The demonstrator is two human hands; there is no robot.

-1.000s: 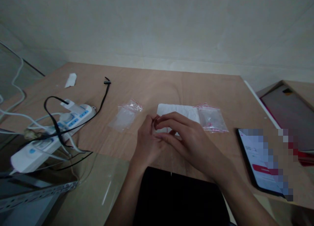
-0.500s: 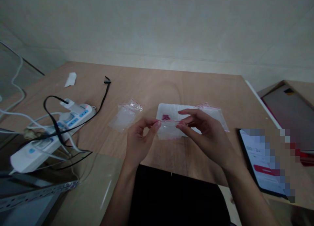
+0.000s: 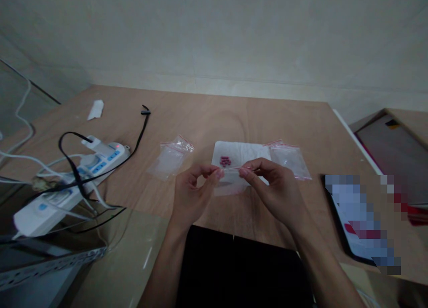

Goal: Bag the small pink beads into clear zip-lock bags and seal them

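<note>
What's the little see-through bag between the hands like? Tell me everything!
The bag is thin and clear, and looks like plastic. A pinkish-red line runs along its top edge. The left hand pinches one end of that edge and the right hand the other. Its body reaches toward the person, over the near part of a white sheet. Whether its mouth is open is too small to tell.

Smooth plastic bag (image 3: 230, 186) (translucent), matt wooden table (image 3: 281, 121)

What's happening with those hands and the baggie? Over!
Left hand, right hand: pinching clear bag by red-lined edge. Small red pieces on white sheet just beyond. Other bags lie either side.
</note>
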